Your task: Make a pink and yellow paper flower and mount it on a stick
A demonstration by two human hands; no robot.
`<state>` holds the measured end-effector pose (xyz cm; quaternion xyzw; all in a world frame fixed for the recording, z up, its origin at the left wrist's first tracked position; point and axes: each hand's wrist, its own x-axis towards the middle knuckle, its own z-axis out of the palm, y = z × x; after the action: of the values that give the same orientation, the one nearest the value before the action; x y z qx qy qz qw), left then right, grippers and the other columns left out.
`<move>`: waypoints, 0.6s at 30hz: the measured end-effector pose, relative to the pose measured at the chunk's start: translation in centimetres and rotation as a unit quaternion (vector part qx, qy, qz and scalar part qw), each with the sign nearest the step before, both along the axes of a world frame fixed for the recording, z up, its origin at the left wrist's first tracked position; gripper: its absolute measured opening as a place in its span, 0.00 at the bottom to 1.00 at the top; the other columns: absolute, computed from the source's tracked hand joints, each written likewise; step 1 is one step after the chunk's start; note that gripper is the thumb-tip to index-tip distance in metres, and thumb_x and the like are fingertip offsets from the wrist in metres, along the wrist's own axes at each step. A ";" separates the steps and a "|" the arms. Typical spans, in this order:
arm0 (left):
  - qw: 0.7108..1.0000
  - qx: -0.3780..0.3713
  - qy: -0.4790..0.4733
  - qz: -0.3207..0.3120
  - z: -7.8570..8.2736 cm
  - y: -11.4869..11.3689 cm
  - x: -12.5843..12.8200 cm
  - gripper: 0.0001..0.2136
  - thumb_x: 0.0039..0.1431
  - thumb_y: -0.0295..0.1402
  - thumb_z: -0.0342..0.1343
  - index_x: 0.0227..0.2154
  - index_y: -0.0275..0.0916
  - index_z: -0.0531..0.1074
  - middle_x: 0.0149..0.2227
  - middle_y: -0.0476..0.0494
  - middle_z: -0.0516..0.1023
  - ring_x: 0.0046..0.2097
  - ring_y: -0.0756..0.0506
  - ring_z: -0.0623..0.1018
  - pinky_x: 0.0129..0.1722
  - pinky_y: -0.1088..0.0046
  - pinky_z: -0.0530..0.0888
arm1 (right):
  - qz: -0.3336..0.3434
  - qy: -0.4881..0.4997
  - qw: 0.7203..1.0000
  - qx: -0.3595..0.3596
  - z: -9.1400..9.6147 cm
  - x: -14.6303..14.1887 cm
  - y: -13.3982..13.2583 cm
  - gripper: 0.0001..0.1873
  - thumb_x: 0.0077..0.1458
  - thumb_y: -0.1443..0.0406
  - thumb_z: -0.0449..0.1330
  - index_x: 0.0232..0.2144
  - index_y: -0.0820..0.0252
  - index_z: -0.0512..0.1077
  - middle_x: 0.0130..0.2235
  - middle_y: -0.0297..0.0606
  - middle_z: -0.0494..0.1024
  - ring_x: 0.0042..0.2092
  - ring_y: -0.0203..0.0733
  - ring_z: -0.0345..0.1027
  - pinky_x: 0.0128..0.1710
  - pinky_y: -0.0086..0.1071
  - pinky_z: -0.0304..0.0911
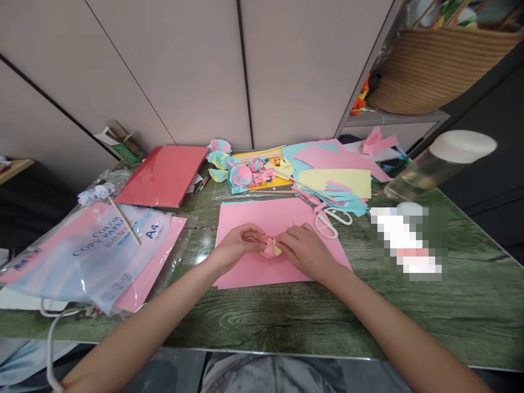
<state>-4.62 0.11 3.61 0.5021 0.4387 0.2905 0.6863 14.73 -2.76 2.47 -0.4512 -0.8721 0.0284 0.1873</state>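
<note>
A small pink and yellow paper flower [271, 249] sits pinched between both hands over a pink paper sheet [266, 218] on the green wood-grain table [286, 316]. My left hand [237, 245] curls its fingers onto the flower's left side. My right hand [301, 248] grips it from the right. White-handled scissors [332, 220] lie just beyond my right hand.
A pack of A4 colour copy paper [94, 251] with a wooden stick [124, 220] on it lies at the left. Behind it is a red sheet stack [164, 174]. Finished paper flowers [239, 174] and cut paper scraps [335, 180] crowd the back. A white-capped clear bottle [442, 164] stands right.
</note>
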 end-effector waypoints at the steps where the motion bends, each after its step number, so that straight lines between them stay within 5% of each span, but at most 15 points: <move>1: 1.000 0.002 0.002 -0.005 0.2 0.0 0.0 0.13 0.38 0.26 0.61 0.31 0.35 0.69 0.31 0.44 0.75 0.35 0.49 0.73 0.38 0.71 0.69 | -0.002 -0.001 1.000 0.003 0.0 0.0 0.0 0.10 0.58 0.66 0.48 0.30 0.59 0.68 0.29 0.37 0.71 0.34 0.37 0.60 0.36 0.32 0.45; 10: 0.998 -0.041 0.025 0.028 1.2 -0.4 0.7 0.12 0.38 0.26 0.60 0.30 0.35 0.69 0.30 0.43 0.76 0.32 0.49 0.75 0.33 0.73 0.68 | -0.001 -0.006 1.000 0.026 -0.3 0.2 0.0 0.09 0.58 0.66 0.48 0.30 0.59 0.68 0.29 0.36 0.71 0.34 0.37 0.60 0.35 0.32 0.44; 18: 0.996 0.023 0.077 -0.043 1.4 0.7 0.6 0.16 0.38 0.27 0.61 0.33 0.37 0.66 0.25 0.48 0.75 0.28 0.50 0.74 0.31 0.72 0.69 | 0.004 -0.016 0.999 0.046 -0.3 0.1 -0.2 0.11 0.58 0.65 0.47 0.31 0.59 0.68 0.30 0.38 0.72 0.35 0.38 0.60 0.35 0.33 0.44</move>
<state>-3.98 0.80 5.02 0.5571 0.4613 0.2313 0.6506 14.85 -2.94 2.18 -0.4385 -0.8774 -0.0185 0.1939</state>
